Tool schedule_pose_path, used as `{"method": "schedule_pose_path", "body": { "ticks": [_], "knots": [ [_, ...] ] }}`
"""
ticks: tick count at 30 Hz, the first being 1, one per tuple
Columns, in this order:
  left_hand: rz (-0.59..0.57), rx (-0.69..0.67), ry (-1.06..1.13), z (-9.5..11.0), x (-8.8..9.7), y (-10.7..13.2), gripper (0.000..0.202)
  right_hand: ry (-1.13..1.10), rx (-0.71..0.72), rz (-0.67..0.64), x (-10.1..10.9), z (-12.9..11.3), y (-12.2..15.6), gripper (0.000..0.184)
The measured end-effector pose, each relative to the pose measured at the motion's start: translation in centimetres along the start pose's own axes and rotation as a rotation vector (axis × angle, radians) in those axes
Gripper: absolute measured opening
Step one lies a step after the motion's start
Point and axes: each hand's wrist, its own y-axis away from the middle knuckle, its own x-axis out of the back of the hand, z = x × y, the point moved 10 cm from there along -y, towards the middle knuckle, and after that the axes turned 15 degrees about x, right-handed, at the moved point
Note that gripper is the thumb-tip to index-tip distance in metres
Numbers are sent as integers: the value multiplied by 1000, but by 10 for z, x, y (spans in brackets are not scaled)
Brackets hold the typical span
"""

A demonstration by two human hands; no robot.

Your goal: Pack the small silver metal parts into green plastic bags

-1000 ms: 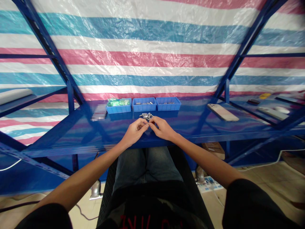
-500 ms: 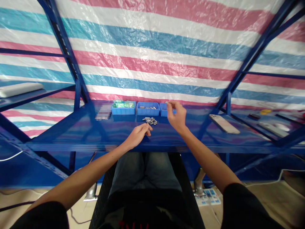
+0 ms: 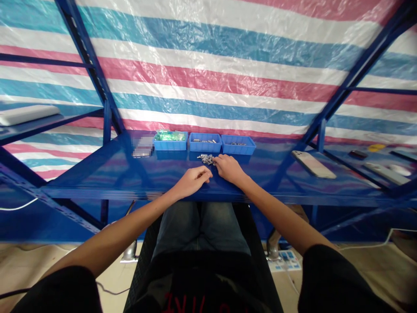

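Note:
A small heap of silvery metal parts (image 3: 206, 159) lies on the blue shelf (image 3: 169, 174) in front of the bins. The fingertips of my right hand (image 3: 229, 167) are at the heap's right edge, pinched on a small metal part. Just nearer to me, my left hand (image 3: 194, 180) rests low over the shelf with its fingers curled together; whatever may be in them is hidden. Behind the heap stands the middle blue bin (image 3: 205, 148), holding some metal pieces. The right blue bin (image 3: 239, 150) has a few small metal pieces inside.
Green plastic packets (image 3: 170, 136) fill the left blue bin (image 3: 170, 146). A blurred-out flat item (image 3: 142, 146) lies to its left. On the right lies a pale phone (image 3: 313, 164). Blue frame posts (image 3: 339, 93) flank the shelf, with striped sheeting (image 3: 208, 82) behind.
My right hand has come down from above the right bin, leftward to the metal heap. My left hand stays near the heap. The view has shifted slightly.

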Motion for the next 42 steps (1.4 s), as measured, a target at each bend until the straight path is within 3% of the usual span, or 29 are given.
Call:
{"method": "schedule_pose_path", "body": {
  "ticks": [4, 8, 10, 13, 18, 23, 29, 36, 42],
  "knots": [
    [21, 9, -21, 0, -1, -1, 23, -95, -68, 114, 7, 1, 7, 12],
    [190, -33, -79, 2, 9, 2, 19, -446, -158, 231, 17, -3, 18, 18],
    [257, -85, -152, 7, 10, 6, 21, -588, -197, 255, 18, -8, 21, 24],
    [268, -156, -236, 13, 5, 10, 18, -700, -189, 237, 16, -20, 19, 31],
    [264, -133, -216, 12, 7, 9, 11, -746, -166, 229, 12, -26, 16, 36],
    [252, -7, -100, -1, 16, 2, 24, -792, -139, 352, 20, -24, 20, 11],
    [185, 29, -127, 0, 12, 0, 31, -522, 11, 360, 34, -41, 20, 5],
    [196, -31, -2, -1, 13, -1, 25, -612, -117, 323, 24, -28, 20, 15],
    [176, -60, -29, 1, 10, -1, 11, -630, -148, 266, 21, -26, 18, 28]
  ]
}}
